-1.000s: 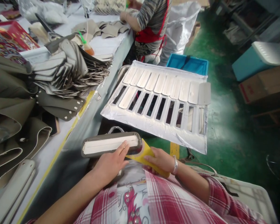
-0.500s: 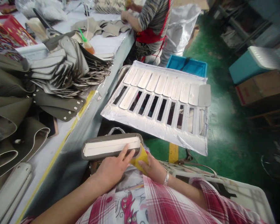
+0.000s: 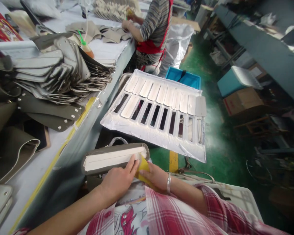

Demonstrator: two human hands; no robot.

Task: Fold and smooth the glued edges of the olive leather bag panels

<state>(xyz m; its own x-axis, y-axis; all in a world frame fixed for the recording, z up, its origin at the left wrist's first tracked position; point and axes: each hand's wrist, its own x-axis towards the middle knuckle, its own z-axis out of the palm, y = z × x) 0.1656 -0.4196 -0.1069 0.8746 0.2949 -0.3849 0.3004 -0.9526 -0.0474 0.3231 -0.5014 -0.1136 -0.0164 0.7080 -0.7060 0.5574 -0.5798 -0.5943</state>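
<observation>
Workshop, green floor [image 3: 213, 147]; 1 long white worktop [image 3: 23, 192] on the L, yellow tape [image 3: 63, 147] along its R edge. 1 co-worker [image 3: 152, 32] at that R edge, far end, striped top, red apron.

In hand: 1 long grey piece w/ white face [image 3: 110, 158], just off worktop's R edge, nr the rack's front edge. L hand [image 3: 120, 181]: fingertips on the white face nr its R end; can't tell if it grips or only presses. R hand [image 3: 155, 174]: thumb & fingers clamped on 1 yellow sheet [image 3: 142, 166], upper end at the piece's R end. 1 bracelet [image 3: 168, 182], R wrist.

1 slotted white rack [image 3: 152, 133]: back row approx 10 pale panels [image 3: 154, 90], endmost overhanging R edge; front row 1 panel, nr L corner. On worktop nr R edge: 1 heap of pale panels [image 3: 51, 70], too many to count; 2 holed strips [image 3: 0, 199] at near end.

Containers: 1 bottle [image 3: 87, 50], green nozzle, orange liquid in it; 1 blue crate [image 3: 193, 80] behind rack's back edge, dark strap across, contents unclear; 1 teal tub [image 3: 226, 85], pale lid on, beside 1 carton [image 3: 245, 101]; 1 silvery sack [image 3: 177, 42] by co-worker, contents hidden
</observation>
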